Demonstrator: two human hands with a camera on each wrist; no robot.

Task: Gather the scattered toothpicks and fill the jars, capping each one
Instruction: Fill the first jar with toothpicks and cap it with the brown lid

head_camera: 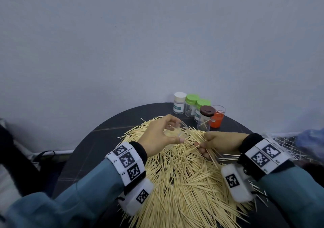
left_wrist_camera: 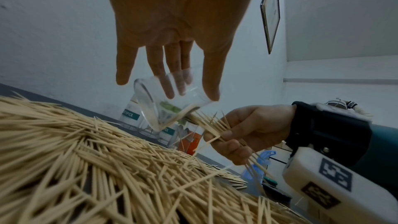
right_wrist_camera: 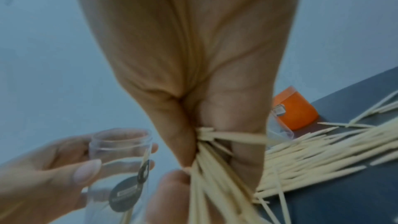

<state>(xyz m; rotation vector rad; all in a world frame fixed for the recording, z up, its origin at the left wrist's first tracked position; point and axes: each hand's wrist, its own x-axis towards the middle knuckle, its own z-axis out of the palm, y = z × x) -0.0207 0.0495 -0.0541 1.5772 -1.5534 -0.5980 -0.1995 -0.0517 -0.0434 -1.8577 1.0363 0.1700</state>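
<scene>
A thick pile of pale wooden toothpicks [head_camera: 184, 178] covers the dark round table [head_camera: 98, 140]. My left hand [head_camera: 175, 128] holds a clear, uncapped jar [head_camera: 177, 134] tilted over the pile, its mouth turned to the right. In the left wrist view, the jar [left_wrist_camera: 163, 106] sits between my thumb and fingers. My right hand [head_camera: 204, 146] grips a bundle of toothpicks [head_camera: 210, 155]. The bundle's tips [left_wrist_camera: 206, 122] reach the jar's mouth. The right wrist view shows the bundle [right_wrist_camera: 215, 168] clamped in my fingers beside the jar [right_wrist_camera: 120, 151], which bears a dark round label.
At the table's back edge stand a white-capped jar [head_camera: 179, 103], two green-capped jars [head_camera: 192, 103], a brown-capped jar [head_camera: 205, 118] with a few toothpicks inside, and an orange jar [head_camera: 217, 116]. A blue object [head_camera: 310, 140] lies off the right edge. A black cable [head_camera: 43, 155] lies at the left.
</scene>
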